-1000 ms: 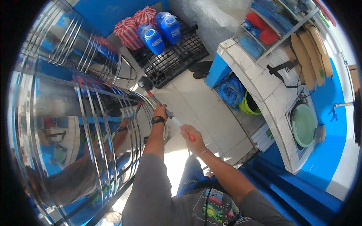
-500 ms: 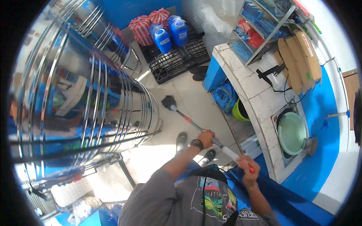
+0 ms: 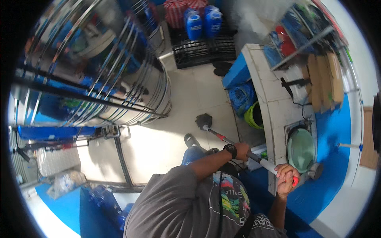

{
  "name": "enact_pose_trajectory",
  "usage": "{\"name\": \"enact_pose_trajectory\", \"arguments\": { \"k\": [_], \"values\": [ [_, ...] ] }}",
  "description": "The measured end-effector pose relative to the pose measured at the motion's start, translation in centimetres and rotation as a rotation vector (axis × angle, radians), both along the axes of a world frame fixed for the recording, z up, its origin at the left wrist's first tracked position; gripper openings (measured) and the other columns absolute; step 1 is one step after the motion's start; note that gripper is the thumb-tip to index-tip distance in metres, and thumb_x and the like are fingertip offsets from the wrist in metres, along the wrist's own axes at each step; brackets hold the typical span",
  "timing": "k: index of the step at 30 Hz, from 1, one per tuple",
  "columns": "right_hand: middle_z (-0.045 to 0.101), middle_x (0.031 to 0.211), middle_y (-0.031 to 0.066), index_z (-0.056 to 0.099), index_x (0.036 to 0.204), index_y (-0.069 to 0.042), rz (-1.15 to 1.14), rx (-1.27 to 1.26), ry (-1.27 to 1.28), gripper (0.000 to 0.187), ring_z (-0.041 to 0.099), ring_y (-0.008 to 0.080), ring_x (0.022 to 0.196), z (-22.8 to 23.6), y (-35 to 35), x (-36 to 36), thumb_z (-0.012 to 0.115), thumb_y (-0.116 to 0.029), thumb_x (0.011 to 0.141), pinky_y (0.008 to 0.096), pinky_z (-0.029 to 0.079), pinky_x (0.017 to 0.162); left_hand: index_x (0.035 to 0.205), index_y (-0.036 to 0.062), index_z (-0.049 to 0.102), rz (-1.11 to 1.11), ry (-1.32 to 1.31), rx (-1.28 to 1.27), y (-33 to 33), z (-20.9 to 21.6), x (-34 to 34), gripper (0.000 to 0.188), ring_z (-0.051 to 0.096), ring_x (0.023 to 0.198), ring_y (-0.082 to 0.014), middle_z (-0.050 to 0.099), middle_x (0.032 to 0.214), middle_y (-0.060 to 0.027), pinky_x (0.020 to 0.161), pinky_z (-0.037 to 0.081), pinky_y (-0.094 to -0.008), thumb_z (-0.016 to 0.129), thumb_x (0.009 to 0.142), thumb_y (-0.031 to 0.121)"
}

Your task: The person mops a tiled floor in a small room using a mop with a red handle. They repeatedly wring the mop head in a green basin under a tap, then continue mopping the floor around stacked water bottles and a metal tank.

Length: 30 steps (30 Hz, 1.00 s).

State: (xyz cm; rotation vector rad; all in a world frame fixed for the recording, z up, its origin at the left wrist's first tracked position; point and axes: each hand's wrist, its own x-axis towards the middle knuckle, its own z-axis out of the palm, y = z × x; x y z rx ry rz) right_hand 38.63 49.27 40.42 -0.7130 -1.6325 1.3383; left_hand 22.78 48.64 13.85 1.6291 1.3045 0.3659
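Both my hands are closed around the long pole of a mop (image 3: 224,139), which slants from upper left to lower right in front of me. My left hand (image 3: 242,151), with a dark watch at the wrist, grips the grey middle of the pole. Near the red-tipped upper end, my right hand (image 3: 286,176) is wrapped round the white grip. The dark, shaggy mop head (image 3: 204,120) rests on the pale tiled floor (image 3: 190,89), in front of my shoe.
Tall steel cylinders (image 3: 147,89) with wire cages stand at left. Blue containers (image 3: 194,27) sit on a black pallet (image 3: 186,55) ahead. At right, a tiled counter (image 3: 278,115) holds a green basin (image 3: 301,147); a yellow-green bucket (image 3: 253,115) lies beneath it.
The mop has moved nearer to me and rightward, away from the pallet, and both hands have shifted right with it. My view has turned too, and one leg now shows forward.
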Motion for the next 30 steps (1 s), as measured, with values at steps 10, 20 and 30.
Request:
{"name": "enact_pose_trajectory", "arguments": {
  "k": [10, 20, 30],
  "values": [
    [0.06, 0.063, 0.0116, 0.054, 0.061, 0.001, 0.73, -0.048, -0.009, 0.044, 0.061, 0.0247, 0.059, -2.1, 0.1, -18.9, 0.065, -0.021, 0.097, 0.0415, 0.056, 0.063, 0.103, 0.0138, 0.076, 0.864, -0.069, 0.096, -13.1, -1.1, -15.3, 0.035, 0.07, 0.1, -0.0373, 0.074, 0.1, -0.0157, 0.09, 0.056, -0.0478, 0.074, 0.07, 0.021],
    [0.063, 0.078, 0.0099, 0.061, 0.08, 0.004, 1.108, -0.168, -0.201, 0.02, 0.061, 0.0216, 0.075, -13.7, -9.6, -30.8, 0.054, -0.004, 0.097, 0.0367, 0.053, 0.082, 0.094, 0.0064, 0.074, 1.318, 0.423, -0.06, -30.9, -10.7, -26.7, 0.026, 0.068, 0.096, -0.0397, 0.07, 0.101, -0.0188, 0.09, 0.053, -0.0523, 0.077, 0.082, 0.029],
    [0.065, 0.078, 0.0102, 0.062, 0.083, 0.006, 1.236, 0.097, -0.175, 0.015, 0.063, 0.023, 0.075, -13.5, -7.0, -30.9, 0.056, -0.002, 0.095, 0.0406, 0.054, 0.083, 0.088, 0.0068, 0.074, 1.549, 0.368, 0.08, -27.6, -9.1, -26.2, 0.018, 0.066, 0.091, -0.0415, 0.068, 0.096, -0.0192, 0.085, 0.053, -0.0516, 0.077, 0.087, 0.025]
  ]
}}
